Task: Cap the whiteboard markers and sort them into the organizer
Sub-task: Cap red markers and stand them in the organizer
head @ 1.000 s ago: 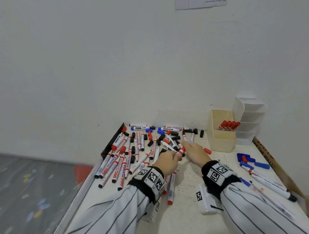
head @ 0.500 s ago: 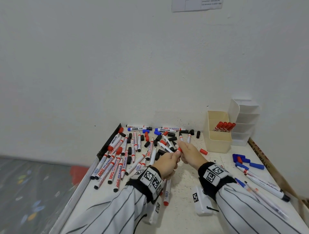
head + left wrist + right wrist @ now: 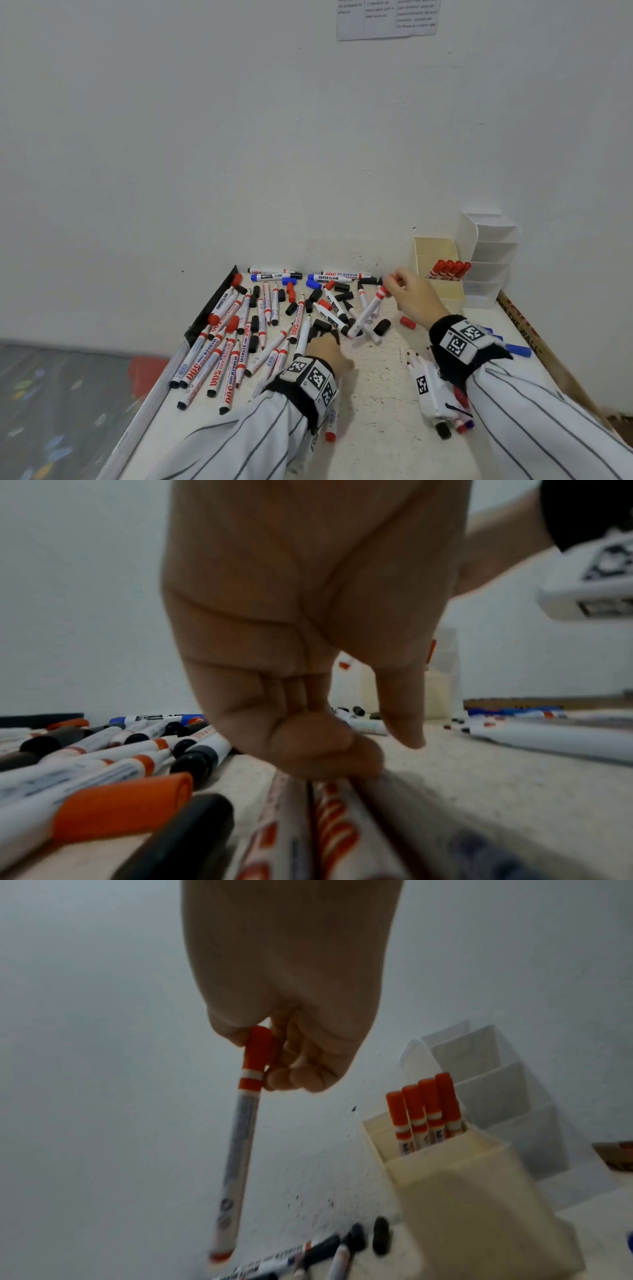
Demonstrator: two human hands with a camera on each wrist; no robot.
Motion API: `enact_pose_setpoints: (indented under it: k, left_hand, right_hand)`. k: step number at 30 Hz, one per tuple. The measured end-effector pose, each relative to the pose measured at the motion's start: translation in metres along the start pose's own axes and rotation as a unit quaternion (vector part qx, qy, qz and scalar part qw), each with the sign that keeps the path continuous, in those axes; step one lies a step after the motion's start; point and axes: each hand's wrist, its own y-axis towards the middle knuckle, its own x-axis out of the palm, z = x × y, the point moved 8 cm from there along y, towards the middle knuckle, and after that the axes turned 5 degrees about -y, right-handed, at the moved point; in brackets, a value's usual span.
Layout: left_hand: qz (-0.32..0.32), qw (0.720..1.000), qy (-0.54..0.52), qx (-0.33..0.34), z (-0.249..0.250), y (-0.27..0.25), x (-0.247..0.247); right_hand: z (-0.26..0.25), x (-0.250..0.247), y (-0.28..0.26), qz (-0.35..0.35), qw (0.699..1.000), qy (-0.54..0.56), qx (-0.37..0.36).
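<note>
The white table (image 3: 376, 411) is lying against the wall, carrying a wide scatter of loose markers (image 3: 239, 342) and stray caps (image 3: 382, 327) across its left and middle, while more markers are lying along the right edge behind the right forearm. At the back right corner the cream organizer (image 3: 445, 294) is standing just beside a white tiered holder (image 3: 493, 260), and four red-capped markers (image 3: 448, 269) are standing upright together in one of the organizer's compartments, caps up. The right hand (image 3: 411, 298) is hanging in the air just left of the organizer, fingers curled and pinching the capped red marker (image 3: 240, 1150) by its cap, so the marker is dangling tail-down over the table, near the organizer's front wall and clear of it. The left hand (image 3: 329, 346) is sitting low at the near edge of the pile, fingers curled down onto several markers lying side by side under it; from the left wrist view the fingertips (image 3: 325, 753) are pressing on those barrels, though I cannot tell whether they are actually gripping one. A single red cap (image 3: 407, 322) is lying alone between the pile and the right wrist
</note>
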Motion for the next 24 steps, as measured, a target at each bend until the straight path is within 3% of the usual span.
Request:
enact_pose_setpoints:
  k: [3, 5, 9, 19, 24]
  left_hand:
    - [-0.025, 0.996, 0.083, -0.029, -0.009, -0.001, 0.010]
    - [-0.004, 0.994, 0.102, -0.030, -0.010, 0.002, 0.011]
    - [0.014, 0.992, 0.115, -0.041, -0.010, 0.007, 0.009]
    - [0.020, 0.997, 0.029, -0.066, -0.013, 0.017, 0.005]
    - [0.034, 0.992, -0.081, -0.090, -0.021, 0.018, 0.004]
  right_hand:
    - [-0.006, -0.045, 0.013, 0.111, 0.993, 0.001, -0.025]
    - [-0.005, -0.070, 0.019, 0.170, 0.984, -0.040, -0.031]
    - [0.008, -0.102, 0.025, 0.241, 0.964, -0.109, -0.011]
    - [0.044, -0.090, 0.034, 0.207, 0.950, -0.234, 0.008]
    - [0.051, -0.081, 0.034, 0.199, 0.945, -0.260, 0.000]
